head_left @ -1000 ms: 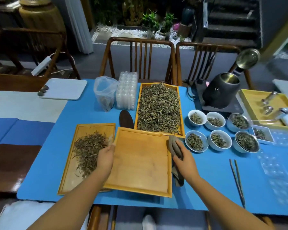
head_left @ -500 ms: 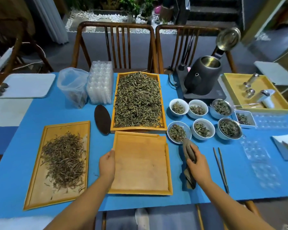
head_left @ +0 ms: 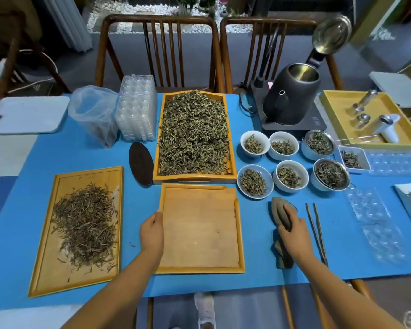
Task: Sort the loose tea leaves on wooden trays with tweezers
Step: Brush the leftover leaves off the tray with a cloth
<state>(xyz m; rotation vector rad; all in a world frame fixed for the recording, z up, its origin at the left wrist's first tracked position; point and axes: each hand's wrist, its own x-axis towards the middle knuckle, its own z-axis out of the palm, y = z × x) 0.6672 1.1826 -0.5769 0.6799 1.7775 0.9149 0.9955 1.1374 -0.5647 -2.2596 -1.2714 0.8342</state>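
On the blue mat, right hand [head_left: 294,230] grips cloth [head_left: 281,210]; left hand [head_left: 152,231] grips empty tray [head_left: 199,233].

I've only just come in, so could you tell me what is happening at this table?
A person is setting up to sort tea. The left hand grips the edge of the empty wooden tray, while the right hand rests on a grey cloth. The tweezers lie untouched on the blue mat.
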